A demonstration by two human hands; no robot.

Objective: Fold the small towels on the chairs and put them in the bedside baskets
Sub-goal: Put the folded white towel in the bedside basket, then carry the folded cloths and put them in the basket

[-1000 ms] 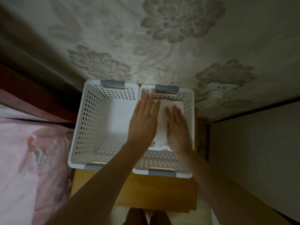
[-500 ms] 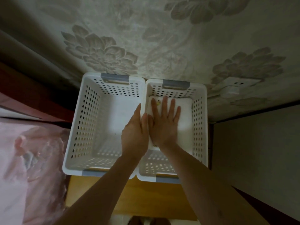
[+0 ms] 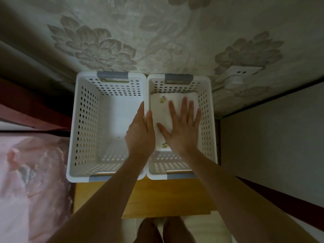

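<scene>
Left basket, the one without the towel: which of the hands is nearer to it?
Left. The left hand rests over the rims where the left basket meets the right basket. The right hand lies flat on the folded towel inside the right basket.

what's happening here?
A person is settling a folded white towel into the right basket on a wooden bedside stand. The right hand presses flat on the towel; the left hand rests at its left edge by the dividing wall. The left basket holds no towel.
</scene>
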